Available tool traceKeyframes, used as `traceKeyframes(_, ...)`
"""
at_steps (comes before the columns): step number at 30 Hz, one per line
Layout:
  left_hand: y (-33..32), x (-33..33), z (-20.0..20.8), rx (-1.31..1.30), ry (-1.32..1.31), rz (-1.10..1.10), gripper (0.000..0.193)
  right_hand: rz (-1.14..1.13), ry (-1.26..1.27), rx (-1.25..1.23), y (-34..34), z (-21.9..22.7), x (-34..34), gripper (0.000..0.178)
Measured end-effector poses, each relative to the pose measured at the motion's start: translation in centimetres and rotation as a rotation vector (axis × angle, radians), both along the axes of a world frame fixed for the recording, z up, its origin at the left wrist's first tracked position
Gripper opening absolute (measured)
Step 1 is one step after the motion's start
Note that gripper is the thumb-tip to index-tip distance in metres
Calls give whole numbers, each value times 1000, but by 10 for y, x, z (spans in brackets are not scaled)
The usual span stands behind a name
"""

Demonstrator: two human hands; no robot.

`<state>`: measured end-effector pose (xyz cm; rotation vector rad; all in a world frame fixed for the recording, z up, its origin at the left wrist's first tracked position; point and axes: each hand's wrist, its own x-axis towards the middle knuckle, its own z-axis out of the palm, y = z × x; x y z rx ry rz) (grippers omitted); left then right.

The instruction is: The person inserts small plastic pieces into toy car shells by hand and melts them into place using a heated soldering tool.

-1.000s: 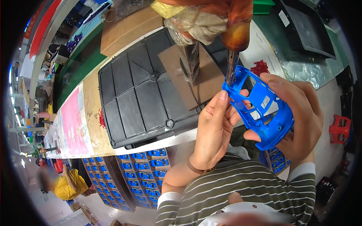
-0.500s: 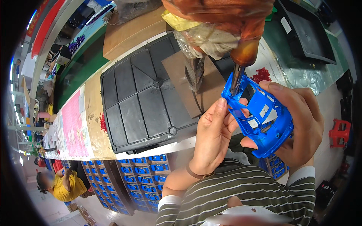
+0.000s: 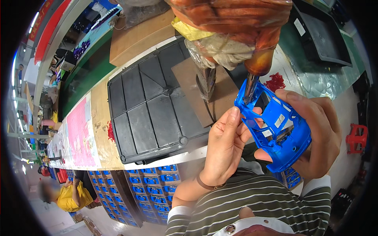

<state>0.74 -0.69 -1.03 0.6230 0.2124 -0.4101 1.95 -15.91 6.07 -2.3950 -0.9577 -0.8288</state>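
Observation:
Between my two hands is a blue plastic toy car body shell (image 3: 296, 154), tilted, with window openings through it. My left hand (image 3: 221, 151) pinches its upper left end between thumb and fingers. Around its right side curves my right hand (image 3: 322, 135), with the thumb and fingers gripping the edges. A metal rod (image 3: 251, 87) comes down from an amber-coloured handle (image 3: 260, 63) and reaches into the upper left end of the shell. Above it hangs a bulky tool head (image 3: 232, 21) wrapped in orange cloth and clear plastic. The rod's very tip is hard to make out.
A black ribbed plastic lid (image 3: 157, 114) lies on the bench, with a brown board (image 3: 185, 80) and a metal post on it. Red scraps (image 3: 275, 82) lie behind the shell. Stacked trays (image 3: 151, 181) hold many blue shells. A red stool (image 3: 356, 138) stands right; a co-worker (image 3: 75, 198) is far left.
The whole view has shifted slightly, so the bench, hands and shell appear a little lower and further right. Both hands keep their grip, and the rod still reaches into the same end.

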Motion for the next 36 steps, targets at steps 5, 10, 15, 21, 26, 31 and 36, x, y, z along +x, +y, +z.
traceKeyframes(5, 2, -1, -1, -8, -23, 0, 37, 4, 29, 3, 1, 0, -1, 74)
traceKeyframes(10, 0, 0, -4, -37, -25, -1, 37, -24, 40, 19, 2, 2, -4, 74)
traceKeyframes(15, -2, -1, -4, -28, -3, 28, 36, -41, 63, -2, 1, 3, -6, 76)
traceKeyframes(21, -3, 1, -8, -44, -8, 22, 36, -29, 48, -12, 1, 3, -2, 77)
traceKeyframes(26, -2, 0, -8, -43, -15, 8, 36, -4, -4, 18, 1, -1, -2, 77)
traceKeyframes(31, -1, 1, -4, -41, 16, 16, 36, -7, -13, 20, 2, -1, -1, 76)
traceKeyframes(36, 0, 0, -2, -11, -19, 20, 36, 5, -23, 33, 3, -2, -1, 76)
